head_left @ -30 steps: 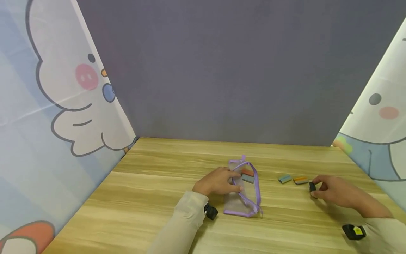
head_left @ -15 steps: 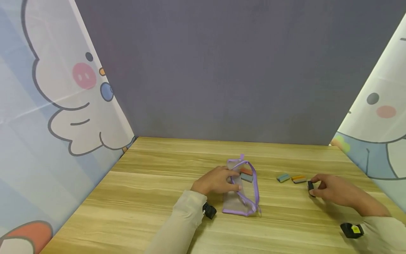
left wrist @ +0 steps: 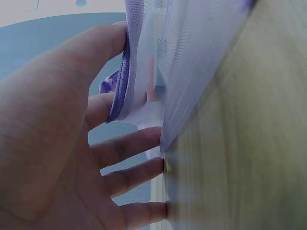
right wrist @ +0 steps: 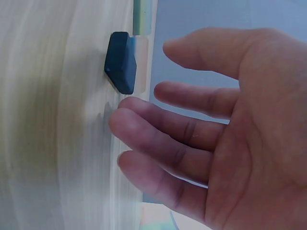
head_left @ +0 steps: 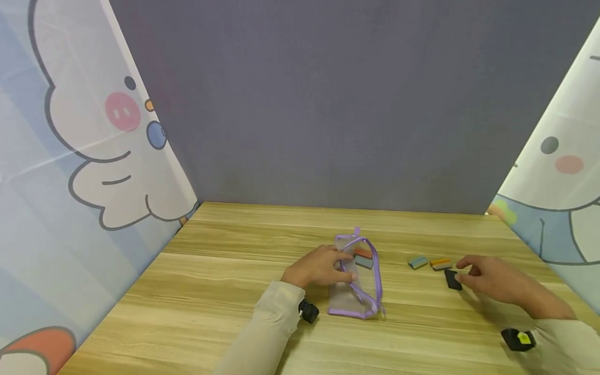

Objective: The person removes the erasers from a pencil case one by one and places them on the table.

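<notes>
A mesh pouch (head_left: 344, 299) with purple zipper trim lies on the table, its zipper side parted. My left hand (head_left: 319, 266) pinches the pouch's zipper edge between thumb and index finger; the other fingers spread beside the mesh and touch down near the table in the left wrist view. Through the mesh a red and a grey-blue block (head_left: 363, 262) show inside. My right hand (head_left: 492, 278) hovers with parted fingers just right of a small black block (head_left: 452, 279) that resembles an eraser. In the right wrist view the black block (right wrist: 120, 62) lies apart from the fingertips.
Left of the black block lie a blue-and-grey block (head_left: 417, 262) and an orange-and-grey block (head_left: 440, 264). Behind the wooden table (head_left: 225, 307) rises a dark grey panel (head_left: 328, 104). Cartoon-printed cloths (head_left: 94, 130) hang at both sides.
My right hand has let go of the black block, which has gone from standing on edge to lying flat, slightly further left. The left hand keeps its place on the pouch.
</notes>
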Action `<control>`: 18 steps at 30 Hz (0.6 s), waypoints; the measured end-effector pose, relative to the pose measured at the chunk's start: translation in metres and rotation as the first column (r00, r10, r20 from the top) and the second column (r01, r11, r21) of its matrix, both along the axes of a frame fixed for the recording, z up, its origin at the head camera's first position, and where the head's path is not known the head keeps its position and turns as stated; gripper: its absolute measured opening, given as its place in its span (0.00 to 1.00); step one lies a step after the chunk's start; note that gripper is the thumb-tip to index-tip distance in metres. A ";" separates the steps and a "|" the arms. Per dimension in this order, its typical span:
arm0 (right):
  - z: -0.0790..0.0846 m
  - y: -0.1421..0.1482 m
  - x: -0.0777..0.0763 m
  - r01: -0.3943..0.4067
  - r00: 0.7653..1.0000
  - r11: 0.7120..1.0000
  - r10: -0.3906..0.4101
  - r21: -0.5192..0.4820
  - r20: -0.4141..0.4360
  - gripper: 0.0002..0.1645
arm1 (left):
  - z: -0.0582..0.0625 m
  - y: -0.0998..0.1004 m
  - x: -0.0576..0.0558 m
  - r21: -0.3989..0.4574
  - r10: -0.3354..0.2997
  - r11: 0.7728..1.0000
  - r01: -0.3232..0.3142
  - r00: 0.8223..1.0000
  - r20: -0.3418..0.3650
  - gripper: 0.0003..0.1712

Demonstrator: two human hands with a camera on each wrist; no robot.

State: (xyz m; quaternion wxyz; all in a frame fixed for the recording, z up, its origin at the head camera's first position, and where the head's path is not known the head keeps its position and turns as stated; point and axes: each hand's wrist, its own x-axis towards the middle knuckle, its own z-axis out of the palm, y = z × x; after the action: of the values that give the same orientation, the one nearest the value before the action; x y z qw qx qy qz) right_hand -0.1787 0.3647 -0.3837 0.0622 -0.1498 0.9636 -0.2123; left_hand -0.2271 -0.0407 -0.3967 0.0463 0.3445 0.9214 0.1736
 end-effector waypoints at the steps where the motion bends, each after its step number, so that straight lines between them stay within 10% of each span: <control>1: 0.000 -0.001 0.000 0.001 1.000 1.000 -0.001 0.004 -0.005 0.24 | 0.000 0.000 0.000 0.000 0.000 1.000 0.000 1.000 0.000 0.33; 18: 0.001 -0.010 0.001 0.000 0.999 1.000 0.000 0.010 -0.032 0.22 | -0.001 0.000 -0.002 0.003 0.014 1.000 -0.014 1.000 0.019 0.33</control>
State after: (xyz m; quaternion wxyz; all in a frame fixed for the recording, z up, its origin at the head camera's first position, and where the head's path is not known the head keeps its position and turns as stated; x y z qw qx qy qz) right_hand -0.1777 0.3550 -0.3829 0.0473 -0.1527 0.9656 -0.2051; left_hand -0.2288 -0.0406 -0.3974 0.0532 0.3364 0.9231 0.1786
